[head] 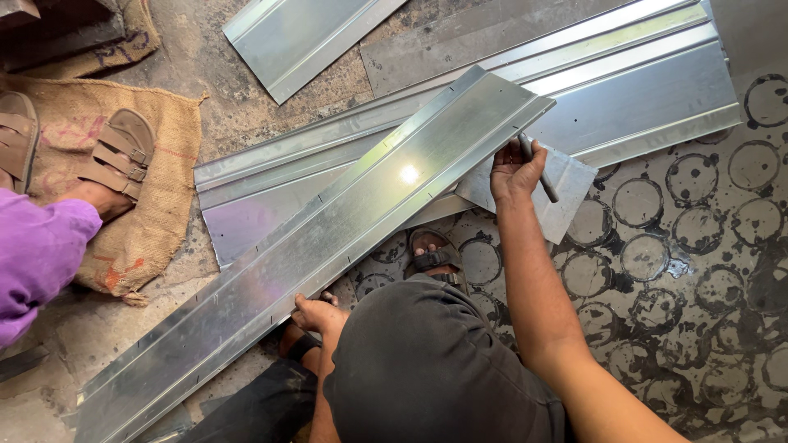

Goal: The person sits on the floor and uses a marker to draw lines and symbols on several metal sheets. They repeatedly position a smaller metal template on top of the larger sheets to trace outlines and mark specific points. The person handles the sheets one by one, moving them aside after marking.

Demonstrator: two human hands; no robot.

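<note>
A long folded sheet-metal panel [328,238] lies diagonally across the floor, shiny and ribbed along its edges. My left hand [318,313] rests on its near edge, fingers curled against the metal. My right hand [515,170] is up at the panel's far end, closed around a thin dark metal rod [542,176] that points down and to the right. Under that hand sits a small flat metal offcut [566,193]. My knees in dark trousers and a sandalled foot [433,256] are just below the panel.
More ribbed metal sheets [624,82] lie behind, and another [295,37] at the top. A second person in a purple sleeve [37,246] stands left on burlap sacking [156,205], wearing brown sandals. The floor at right bears dark ring stains [698,246].
</note>
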